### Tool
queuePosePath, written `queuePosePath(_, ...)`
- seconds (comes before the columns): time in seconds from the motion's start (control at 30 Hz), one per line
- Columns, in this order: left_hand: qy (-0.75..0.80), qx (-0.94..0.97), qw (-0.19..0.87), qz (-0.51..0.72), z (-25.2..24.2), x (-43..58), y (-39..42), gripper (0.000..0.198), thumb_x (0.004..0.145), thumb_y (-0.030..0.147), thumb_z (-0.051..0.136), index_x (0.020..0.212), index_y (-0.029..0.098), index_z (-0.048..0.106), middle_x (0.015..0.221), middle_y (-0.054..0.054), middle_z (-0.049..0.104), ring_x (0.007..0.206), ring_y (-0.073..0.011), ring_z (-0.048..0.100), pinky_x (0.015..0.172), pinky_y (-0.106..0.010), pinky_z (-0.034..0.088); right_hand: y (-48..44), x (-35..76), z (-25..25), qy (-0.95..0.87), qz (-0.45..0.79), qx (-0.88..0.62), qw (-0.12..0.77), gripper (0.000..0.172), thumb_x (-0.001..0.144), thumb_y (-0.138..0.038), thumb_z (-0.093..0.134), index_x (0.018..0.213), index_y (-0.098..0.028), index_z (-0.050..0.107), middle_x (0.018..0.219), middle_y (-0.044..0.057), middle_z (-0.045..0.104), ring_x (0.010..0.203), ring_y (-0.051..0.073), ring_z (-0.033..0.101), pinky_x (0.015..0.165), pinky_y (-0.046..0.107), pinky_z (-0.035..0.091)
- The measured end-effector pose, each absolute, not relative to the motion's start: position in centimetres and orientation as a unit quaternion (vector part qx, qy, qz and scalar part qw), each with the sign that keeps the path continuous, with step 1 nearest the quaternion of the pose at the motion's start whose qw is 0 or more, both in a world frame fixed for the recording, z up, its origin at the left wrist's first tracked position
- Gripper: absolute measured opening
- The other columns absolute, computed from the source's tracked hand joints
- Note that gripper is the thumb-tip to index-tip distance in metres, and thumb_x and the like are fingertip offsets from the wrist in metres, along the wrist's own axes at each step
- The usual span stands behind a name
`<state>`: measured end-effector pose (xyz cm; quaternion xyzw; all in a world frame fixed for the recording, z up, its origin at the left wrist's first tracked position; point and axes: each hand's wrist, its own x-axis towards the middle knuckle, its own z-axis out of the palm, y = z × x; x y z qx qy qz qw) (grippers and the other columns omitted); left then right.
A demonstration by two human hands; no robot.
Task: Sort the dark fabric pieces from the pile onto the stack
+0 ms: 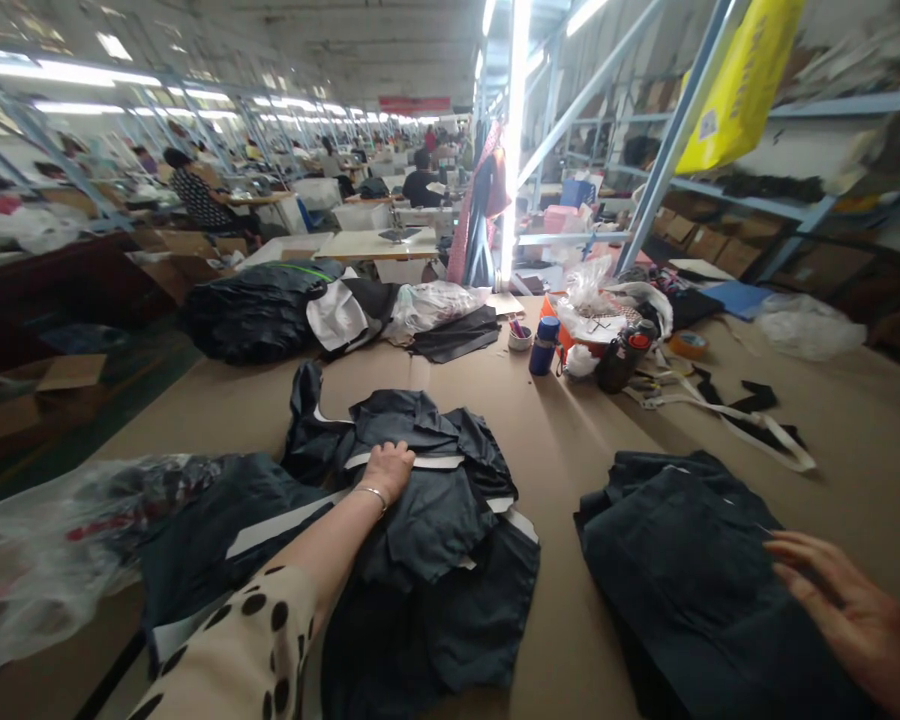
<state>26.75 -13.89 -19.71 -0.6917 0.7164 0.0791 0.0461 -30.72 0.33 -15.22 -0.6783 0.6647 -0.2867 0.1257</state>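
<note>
My left hand [387,470] reaches forward onto a loose heap of dark fabric pieces [427,510] with white strips, its fingers curled down over a piece at the top of the heap. A bracelet sits on that wrist, and the sleeve is cream with dark spots. My right hand [851,605] hovers at the lower right with fingers stretched out and apart, just over the right edge of a neat stack of dark fabric [690,560]. Nothing is in it.
The brown table [555,440] also carries a blue bottle [545,345], a dark bottle [621,357], tape roll [688,344], white straps [750,420], plastic bags and black bundles [259,305]. A clear bag [37,550] lies left. Other people work at far tables.
</note>
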Motion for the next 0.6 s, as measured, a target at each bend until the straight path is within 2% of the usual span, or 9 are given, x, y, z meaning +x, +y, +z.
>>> queuePosePath(0.1,0.731,-0.677,0.055,0.061,-18.8,26.1,-14.9,0.031,0.083,0.005,0.037,0.080,0.009,0.067,0.101,-0.019,0.061,0.105,-0.0315,0.053,0.091,-0.047,0.035,0.6,-23.4,-16.0,0.641,-0.277,-0.690,0.190,0.029,0.079,-0.052,0.054,0.090,-0.028,0.066,0.112,0.008,0.063,0.103,0.027,0.061,0.090,0.041,0.051)
queuePosePath(0.23,0.728,-0.683,0.018,0.055,-14.7,24.9,-14.9,0.031,0.086,0.010,0.034,0.086,0.010,0.065,0.096,-0.016,0.062,0.091,-0.0255,0.060,0.080,-0.038,0.041,-0.1,-14.2,-16.3,0.557,-0.279,-0.681,0.385,0.032,0.086,-0.048,0.048,0.091,-0.022,0.066,0.101,0.007,0.066,0.100,0.021,0.061,0.091,0.033,0.049)
queuePosePath(0.3,0.731,-0.679,-0.021,0.065,-12.2,23.6,-13.8,0.029,0.087,0.016,0.035,0.088,0.012,0.064,0.094,-0.013,0.063,0.086,-0.0216,0.061,0.076,-0.032,0.042,-0.8,-9.7,-15.9,0.521,-0.313,-0.616,0.500,0.036,0.084,-0.051,0.051,0.097,-0.021,0.065,0.102,0.008,0.066,0.100,0.022,0.061,0.091,0.035,0.049)
queuePosePath(0.4,0.747,-0.653,-0.078,0.100,-9.5,20.4,-10.7,0.023,0.087,0.023,0.040,0.084,0.017,0.062,0.085,-0.006,0.065,0.080,-0.0155,0.060,0.071,-0.025,0.042,-1.7,-3.4,-14.4,0.485,-0.397,-0.426,0.652,0.060,0.072,-0.058,0.064,0.120,-0.022,0.055,0.122,0.011,0.058,0.106,0.025,0.058,0.087,0.039,0.051)
queuePosePath(0.47,0.744,-0.634,-0.134,0.163,-8.8,17.8,-8.0,0.018,0.083,0.023,0.044,0.074,0.018,0.059,0.074,-0.002,0.063,0.069,-0.0127,0.057,0.063,-0.023,0.040,-2.3,-0.2,-13.2,0.438,-0.456,-0.323,0.704,0.070,0.069,-0.058,0.068,0.127,-0.025,0.047,0.127,0.010,0.054,0.108,0.024,0.058,0.085,0.038,0.052)
queuePosePath(0.6,0.677,-0.604,-0.290,0.305,-9.6,13.6,-3.4,0.018,0.077,0.025,0.049,0.061,0.017,0.049,0.063,0.000,0.055,0.061,-0.0124,0.049,0.058,-0.024,0.036,-2.8,2.2,-12.3,0.388,-0.538,-0.249,0.705,0.056,0.071,-0.050,0.068,0.117,-0.022,0.053,0.102,0.006,0.066,0.094,0.020,0.063,0.086,0.035,0.051)
